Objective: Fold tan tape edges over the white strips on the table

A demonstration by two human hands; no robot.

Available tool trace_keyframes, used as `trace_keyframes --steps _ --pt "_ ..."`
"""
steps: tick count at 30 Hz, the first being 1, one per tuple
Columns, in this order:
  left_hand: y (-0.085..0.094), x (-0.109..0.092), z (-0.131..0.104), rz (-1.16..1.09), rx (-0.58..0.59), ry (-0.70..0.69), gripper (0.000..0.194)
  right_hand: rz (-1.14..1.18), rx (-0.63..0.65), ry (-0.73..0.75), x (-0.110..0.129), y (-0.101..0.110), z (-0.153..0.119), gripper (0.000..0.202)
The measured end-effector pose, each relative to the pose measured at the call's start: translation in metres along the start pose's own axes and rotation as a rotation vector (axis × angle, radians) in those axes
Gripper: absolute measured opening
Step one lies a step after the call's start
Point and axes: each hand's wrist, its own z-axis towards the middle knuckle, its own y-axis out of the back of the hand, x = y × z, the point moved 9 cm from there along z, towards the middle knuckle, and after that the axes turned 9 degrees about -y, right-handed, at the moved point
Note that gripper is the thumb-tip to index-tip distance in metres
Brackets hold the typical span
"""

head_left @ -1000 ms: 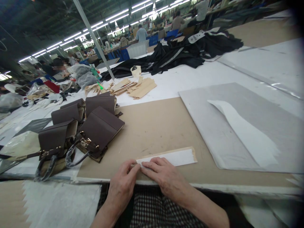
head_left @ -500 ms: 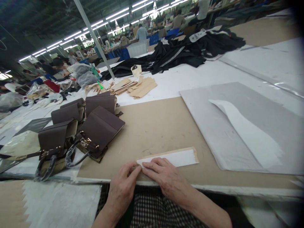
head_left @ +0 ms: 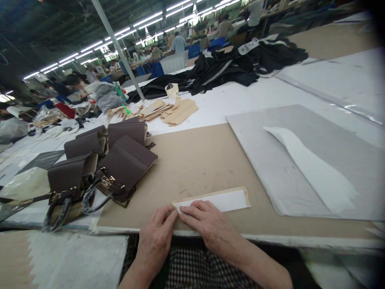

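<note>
A narrow white strip with a tan border (head_left: 230,200) lies lengthwise near the table's front edge. Its left end is pinched between the thumb and forefinger of my left hand (head_left: 155,233). My right hand (head_left: 208,223) rests palm down over the strip's left half, fingers stretched along it and thumb close to the left fingertips. That hand covers the strip's lower left part. Under both hands is a flat tan board (head_left: 198,160).
Several dark brown handbags (head_left: 129,166) with plastic-wrapped handles stand on the left. Beyond the board are tan paper pieces (head_left: 182,111) and a heap of black material (head_left: 225,68). A grey sheet (head_left: 255,136) with a curved white piece (head_left: 313,168) lies right. A metal pole (head_left: 117,48) rises behind.
</note>
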Motion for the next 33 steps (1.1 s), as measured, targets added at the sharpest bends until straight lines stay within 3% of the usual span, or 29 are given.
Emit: trace_keyframes --steps 8,14,27,33 --pt "0.001 0.006 -0.004 -0.081 -0.038 0.040 0.040 0.022 -0.005 -0.008 -0.003 -0.001 -0.001 0.042" --pt "0.009 0.012 -0.009 -0.191 -0.112 0.099 0.027 0.028 -0.012 -0.008 -0.003 -0.001 -0.001 0.042" --pt "-0.002 0.010 -0.004 -0.129 -0.020 0.052 0.037 0.022 -0.024 -0.006 -0.002 0.000 -0.001 0.043" --pt "0.003 0.034 0.009 -0.381 0.050 0.238 0.031 0.020 -0.006 -0.009 -0.001 0.002 0.000 0.042"
